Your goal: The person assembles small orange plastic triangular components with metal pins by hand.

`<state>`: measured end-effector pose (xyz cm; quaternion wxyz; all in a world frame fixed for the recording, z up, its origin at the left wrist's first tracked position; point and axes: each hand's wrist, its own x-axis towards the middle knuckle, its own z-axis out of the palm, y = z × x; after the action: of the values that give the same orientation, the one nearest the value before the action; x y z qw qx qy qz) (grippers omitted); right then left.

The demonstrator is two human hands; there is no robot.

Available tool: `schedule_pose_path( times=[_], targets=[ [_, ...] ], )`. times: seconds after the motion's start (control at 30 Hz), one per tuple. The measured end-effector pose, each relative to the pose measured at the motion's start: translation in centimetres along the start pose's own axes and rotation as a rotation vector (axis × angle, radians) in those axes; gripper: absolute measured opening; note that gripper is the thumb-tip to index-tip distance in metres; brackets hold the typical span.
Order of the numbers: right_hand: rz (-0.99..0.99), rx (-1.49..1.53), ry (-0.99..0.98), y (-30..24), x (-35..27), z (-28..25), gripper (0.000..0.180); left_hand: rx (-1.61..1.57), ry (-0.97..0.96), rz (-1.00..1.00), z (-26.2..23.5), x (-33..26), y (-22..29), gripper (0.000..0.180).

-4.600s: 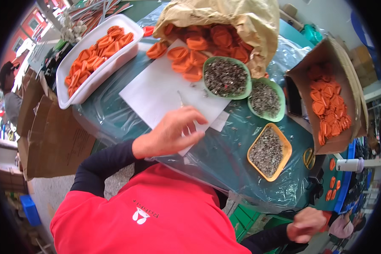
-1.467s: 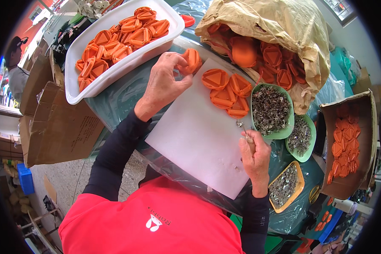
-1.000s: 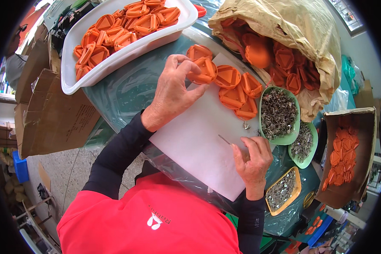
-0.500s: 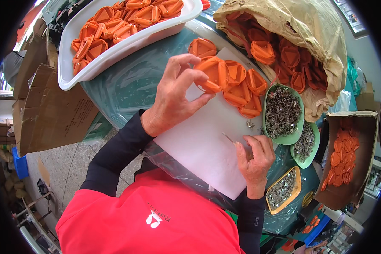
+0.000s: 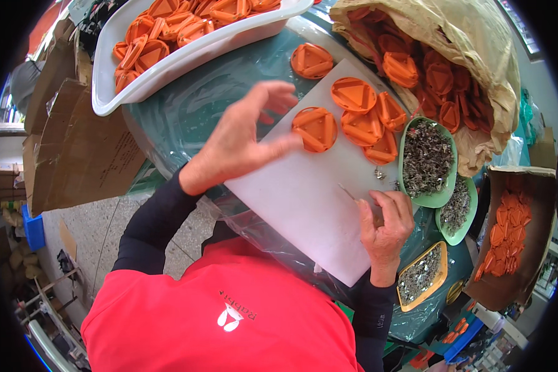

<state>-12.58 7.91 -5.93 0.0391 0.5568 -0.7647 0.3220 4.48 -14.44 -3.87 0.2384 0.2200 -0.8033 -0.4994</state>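
Observation:
My left hand is open, fingers spread and slightly blurred, just left of a round orange plastic piece with a raised triangle on it. That piece lies on a white board, apart from my fingers. My right hand pinches a thin metal pick between thumb and forefinger, its tip pointing up and left over the board. Beyond it sits a cluster of similar orange pieces, some overlapping. A few tiny metal parts lie by the cluster. Another orange disc rests at the board's far end.
At right stand two green bowls and a yellow tray of small metal parts. A white tub of orange pieces is far left; a paper sack of them lies far right. A cardboard box holds more.
My left hand has let go of the orange piece, which now lies on the board, and has drawn back left. My right hand still holds the pick. The whole view has shifted slightly.

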Motion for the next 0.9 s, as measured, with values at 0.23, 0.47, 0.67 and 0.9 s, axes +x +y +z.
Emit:
schedule_pose_path(
  times=[0.23,0.47,0.67,0.9],
  targets=[
    [0.020,0.015,-0.005,0.2,-0.2,0.5,0.019,0.196,0.208,0.021,-1.6,4.5,-3.1,0.018],
    [0.008,-0.002,0.000,0.0,0.0,0.3,0.019,0.576,0.244,0.342,0.3,7.8,-3.9,0.030],
    [-0.012,0.021,0.019,0.1,0.2,0.1,0.019,0.544,0.231,0.324,1.3,8.6,-5.6,0.044],
    [-0.006,0.017,0.004,-0.1,0.3,-0.2,0.019,0.482,0.196,0.238,1.0,8.6,-4.2,0.039]
  ],
)
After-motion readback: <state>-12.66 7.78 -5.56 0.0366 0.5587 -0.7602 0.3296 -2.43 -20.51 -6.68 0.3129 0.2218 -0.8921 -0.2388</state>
